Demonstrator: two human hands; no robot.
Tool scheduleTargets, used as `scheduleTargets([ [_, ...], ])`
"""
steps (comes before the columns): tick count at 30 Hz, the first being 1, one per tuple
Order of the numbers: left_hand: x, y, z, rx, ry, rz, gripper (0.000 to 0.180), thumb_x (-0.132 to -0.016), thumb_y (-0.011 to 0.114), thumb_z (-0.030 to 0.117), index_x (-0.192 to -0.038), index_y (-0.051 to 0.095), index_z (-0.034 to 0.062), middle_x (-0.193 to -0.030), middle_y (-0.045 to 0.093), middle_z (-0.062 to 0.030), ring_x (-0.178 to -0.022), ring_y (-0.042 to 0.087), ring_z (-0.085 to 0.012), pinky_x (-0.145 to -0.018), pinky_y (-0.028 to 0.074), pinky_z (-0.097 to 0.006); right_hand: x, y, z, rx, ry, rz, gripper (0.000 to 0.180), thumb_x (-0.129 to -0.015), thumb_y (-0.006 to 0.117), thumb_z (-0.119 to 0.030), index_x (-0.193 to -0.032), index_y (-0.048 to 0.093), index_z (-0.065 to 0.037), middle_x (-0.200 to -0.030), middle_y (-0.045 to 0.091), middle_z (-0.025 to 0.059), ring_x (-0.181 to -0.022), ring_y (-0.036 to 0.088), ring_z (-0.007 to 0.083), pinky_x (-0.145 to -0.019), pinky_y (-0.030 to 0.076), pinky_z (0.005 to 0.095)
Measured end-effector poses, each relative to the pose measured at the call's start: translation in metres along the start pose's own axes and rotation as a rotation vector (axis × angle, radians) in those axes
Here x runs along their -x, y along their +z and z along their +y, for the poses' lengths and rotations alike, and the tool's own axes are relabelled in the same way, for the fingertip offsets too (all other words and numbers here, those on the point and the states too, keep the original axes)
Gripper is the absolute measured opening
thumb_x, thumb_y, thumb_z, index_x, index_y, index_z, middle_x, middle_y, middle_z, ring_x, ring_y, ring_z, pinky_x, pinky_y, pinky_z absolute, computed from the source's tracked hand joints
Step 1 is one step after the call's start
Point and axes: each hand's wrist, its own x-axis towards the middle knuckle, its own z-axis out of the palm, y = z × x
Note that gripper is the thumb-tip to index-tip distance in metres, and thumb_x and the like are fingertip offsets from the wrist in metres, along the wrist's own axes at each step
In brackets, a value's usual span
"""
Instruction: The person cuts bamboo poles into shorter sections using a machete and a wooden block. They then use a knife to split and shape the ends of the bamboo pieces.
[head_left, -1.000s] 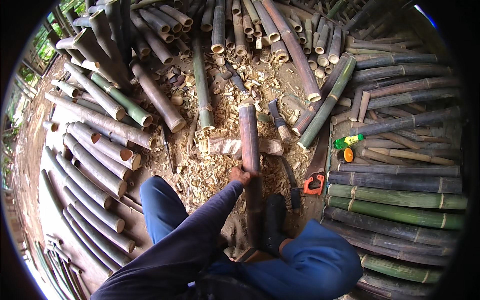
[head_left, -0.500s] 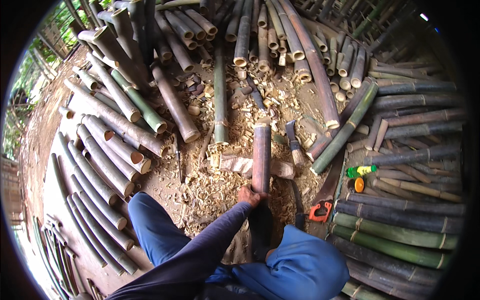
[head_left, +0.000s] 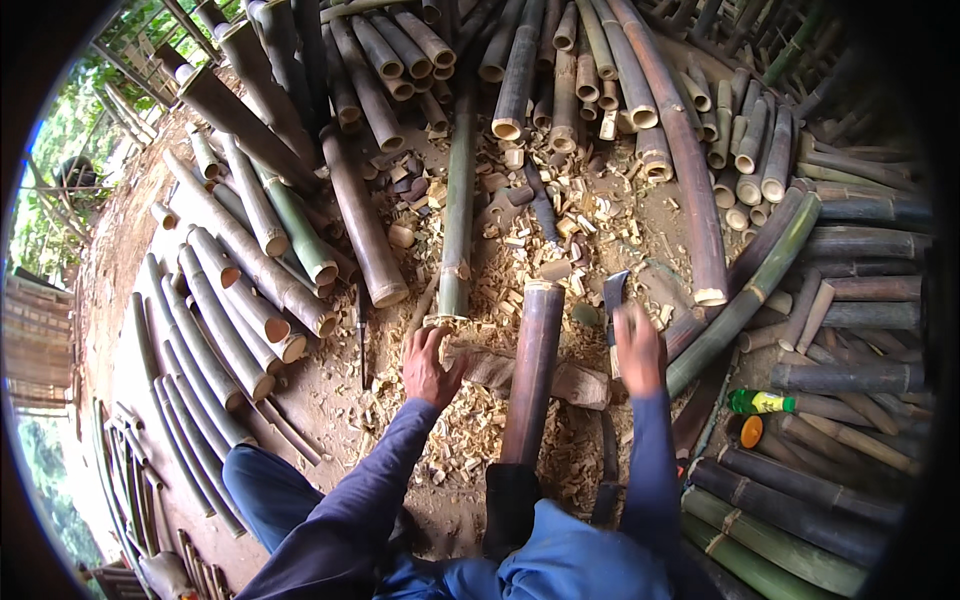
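A dark brown bamboo tube (head_left: 533,360) lies lengthwise before me, resting across a rough wooden block (head_left: 580,385). A dark sleeve-like piece (head_left: 510,505) lies at its near end. My left hand (head_left: 431,368) is off the tube, its fingers spread just above the left end of the block and near the tip of a long green bamboo pole (head_left: 457,220). My right hand (head_left: 640,348) is over the handle of a broad-bladed chopping knife (head_left: 614,288), to the right of the tube. Motion smears its fingers, so I cannot see whether they grip the handle.
Bamboo shavings (head_left: 470,425) cover the ground around the block. A long-handled blade (head_left: 541,200) lies beyond the tube. Bamboo lengths (head_left: 235,350) are laid out at left, and more poles (head_left: 810,510) are stacked at right, by a green bottle (head_left: 760,402) and an orange cap (head_left: 751,431).
My left hand has let go of the bamboo tube and moved forward and left, opening. My right hand has come up from my lap to the chopping knife. The whole view has shifted somewhat.
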Motion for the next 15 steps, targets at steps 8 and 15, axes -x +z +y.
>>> scheduleTargets([
  [8, -0.029, 0.074, -0.002, 0.006, -0.123, -0.134, 0.032, -0.089, 0.067, 0.022, -0.119, 0.064, 0.0100, -0.106, 0.068, -0.0173, -0.104, 0.062, -0.0377, -0.093, 0.049, -0.048, -0.218, 0.113, -0.026, 0.260, 0.327, -0.524, 0.043, -0.103, 0.055, -0.043, -0.118, 0.058, -0.002, -0.107, 0.067, 0.0159, -0.099, 0.066, 0.0296, -0.089, 0.051, 0.0465],
  [15, -0.029, 0.081, 0.009, 0.036, -0.095, -0.131, 0.028, -0.087, 0.065, 0.013, -0.114, 0.064, 0.0072, -0.107, 0.069, -0.0183, -0.102, 0.064, -0.0390, -0.090, 0.052, -0.047, -0.243, 0.120, 0.002, 0.575, -0.062, -0.423, 0.051, -0.093, 0.068, -0.039, -0.121, 0.065, 0.003, -0.118, 0.069, 0.0211, -0.104, 0.070, 0.0341, -0.091, 0.055, 0.0473],
])
